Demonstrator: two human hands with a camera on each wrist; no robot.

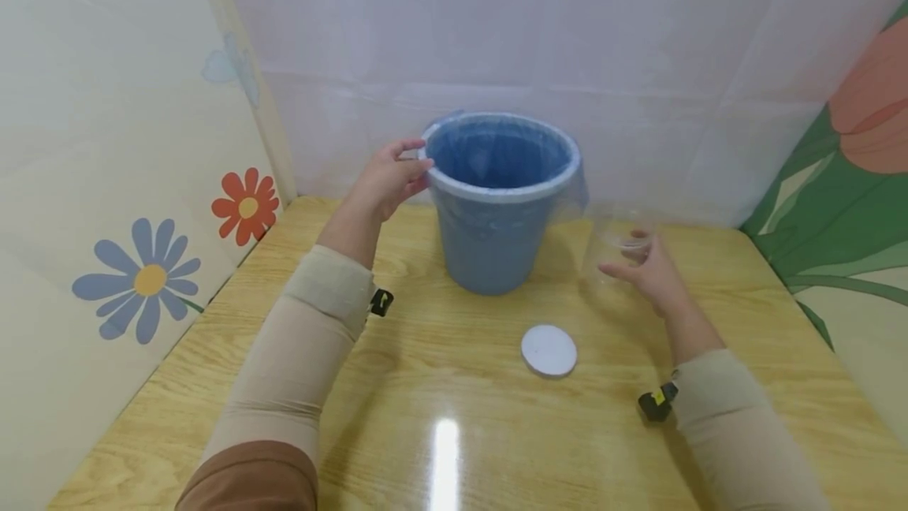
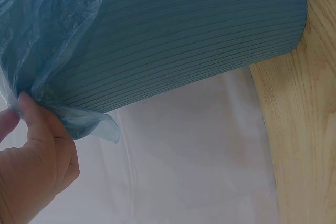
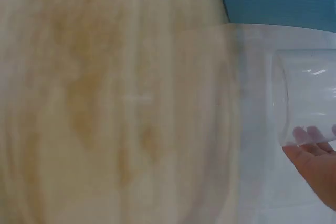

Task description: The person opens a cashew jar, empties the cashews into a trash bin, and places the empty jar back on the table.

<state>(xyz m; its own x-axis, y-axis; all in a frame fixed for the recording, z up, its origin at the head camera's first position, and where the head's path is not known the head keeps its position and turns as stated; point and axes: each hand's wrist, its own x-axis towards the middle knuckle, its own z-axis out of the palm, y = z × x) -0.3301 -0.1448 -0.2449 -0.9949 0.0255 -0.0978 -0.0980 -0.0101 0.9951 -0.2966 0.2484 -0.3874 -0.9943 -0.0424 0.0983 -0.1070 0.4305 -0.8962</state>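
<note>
A blue ribbed trash bin (image 1: 489,247) stands upright at the back of the table, lined with a thin translucent bag (image 2: 58,19) folded over its rim. My left hand (image 1: 390,180) pinches the rim and bag at the bin's left side, thumb and fingers on either side. To the right of the bin, my right hand (image 1: 653,270) grips a clear cylindrical jar (image 3: 310,93) from its right side. In the right wrist view the jar's base looks apart from the tabletop; nothing shows inside it. A round white lid (image 1: 549,349) lies flat in front of the bin.
The wood-patterned table (image 1: 454,385) meets a pale sheet wall (image 1: 496,38) just behind the bin. Flower-printed panels (image 1: 149,278) border the left and right sides. A bright light reflection (image 1: 445,464) falls on the table's front.
</note>
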